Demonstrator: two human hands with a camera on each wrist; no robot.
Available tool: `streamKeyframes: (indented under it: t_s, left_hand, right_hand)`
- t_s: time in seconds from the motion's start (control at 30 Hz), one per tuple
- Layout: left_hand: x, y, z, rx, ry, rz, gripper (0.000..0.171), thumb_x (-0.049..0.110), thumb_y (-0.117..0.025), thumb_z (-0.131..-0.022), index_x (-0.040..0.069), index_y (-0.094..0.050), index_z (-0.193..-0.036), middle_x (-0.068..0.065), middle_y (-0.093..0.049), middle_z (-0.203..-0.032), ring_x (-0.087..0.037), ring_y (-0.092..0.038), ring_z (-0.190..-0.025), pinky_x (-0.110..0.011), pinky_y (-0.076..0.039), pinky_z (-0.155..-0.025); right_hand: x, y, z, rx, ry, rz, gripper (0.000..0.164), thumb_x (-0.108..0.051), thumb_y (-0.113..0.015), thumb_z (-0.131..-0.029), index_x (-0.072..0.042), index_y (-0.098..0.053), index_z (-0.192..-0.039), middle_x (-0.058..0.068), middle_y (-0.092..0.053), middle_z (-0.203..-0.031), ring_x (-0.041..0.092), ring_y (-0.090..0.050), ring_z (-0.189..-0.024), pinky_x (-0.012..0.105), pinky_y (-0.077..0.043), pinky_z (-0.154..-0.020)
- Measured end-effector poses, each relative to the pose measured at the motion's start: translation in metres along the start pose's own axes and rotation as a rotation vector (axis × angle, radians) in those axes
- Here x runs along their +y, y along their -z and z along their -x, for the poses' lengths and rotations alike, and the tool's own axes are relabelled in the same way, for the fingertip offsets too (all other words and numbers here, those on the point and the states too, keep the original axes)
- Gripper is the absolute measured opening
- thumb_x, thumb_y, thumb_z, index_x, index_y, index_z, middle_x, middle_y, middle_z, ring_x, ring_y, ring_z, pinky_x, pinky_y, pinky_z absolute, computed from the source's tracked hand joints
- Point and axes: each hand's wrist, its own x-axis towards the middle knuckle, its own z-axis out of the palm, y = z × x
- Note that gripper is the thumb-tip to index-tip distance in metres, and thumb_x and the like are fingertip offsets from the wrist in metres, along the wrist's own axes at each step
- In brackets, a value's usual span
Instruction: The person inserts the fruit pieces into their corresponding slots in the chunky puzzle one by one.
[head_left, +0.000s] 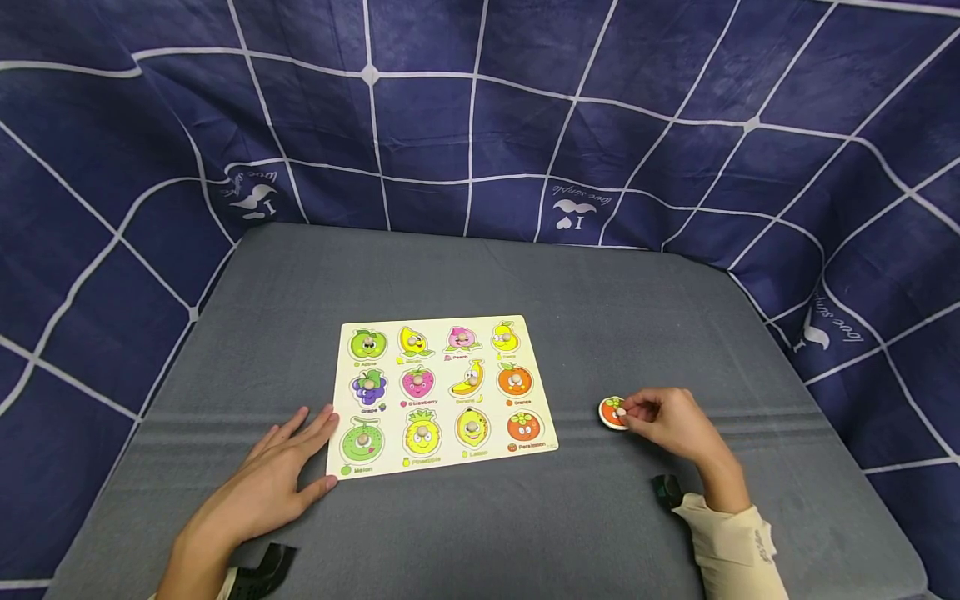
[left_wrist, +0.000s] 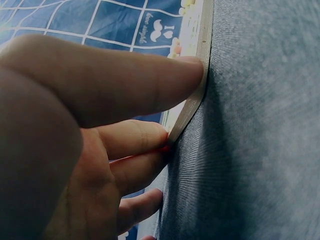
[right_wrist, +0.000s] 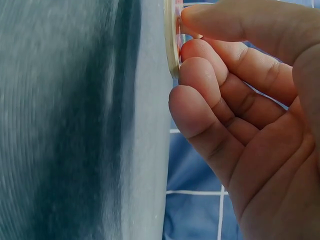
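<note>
A pale wooden fruit puzzle board (head_left: 448, 433) lies on the grey table left of centre. My left hand (head_left: 270, 483) rests at its left edge, fingers spread; in the left wrist view the thumb (left_wrist: 165, 80) touches the board's side (left_wrist: 204, 50). Off to the right of the board, my right hand (head_left: 678, 425) pinches the small knob of a round orange persimmon puzzle piece (head_left: 608, 414). The piece's pale rim (right_wrist: 171, 45) shows close to the table in the right wrist view. On the board, the persimmon recess (head_left: 523, 427) shows its printed picture without a knob.
Other knobbed fruit pieces, such as the orange (head_left: 516, 380) and the melon (head_left: 362, 442), sit in their recesses. Grey cloth covers the table (head_left: 450, 533). A dark blue curtain with white lines (head_left: 420, 125) surrounds its back and sides.
</note>
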Motion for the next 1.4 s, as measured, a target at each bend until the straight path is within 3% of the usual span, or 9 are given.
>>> streamKeyframes:
  t_s: [1.17, 1.4]
  left_hand:
    - [0.001, -0.001, 0.001, 0.023, -0.011, -0.014, 0.077, 0.026, -0.080, -0.083, -0.003, -0.045, -0.146, -0.019, -0.040, -0.152, -0.051, -0.029, -0.139, -0.072, -0.020, -0.104]
    - [0.001, 0.000, 0.002, 0.029, -0.021, -0.011, 0.077, 0.026, -0.079, -0.084, -0.003, -0.045, -0.146, -0.019, -0.041, -0.152, -0.051, -0.029, -0.139, -0.071, -0.021, -0.104]
  right_hand:
    - [-0.037, -0.027, -0.028, -0.116, 0.174, -0.023, 0.009, -0.004, -0.080, -0.078, -0.009, -0.074, -0.080, -0.013, -0.060, -0.069, -0.002, -0.054, -0.060, 0.021, -0.049, -0.052]
    - [-0.044, -0.031, -0.034, -0.163, 0.212, -0.028, 0.005, -0.005, -0.078, -0.080, -0.005, -0.074, -0.081, -0.012, -0.060, -0.068, -0.001, -0.054, -0.060, 0.021, -0.049, -0.052]
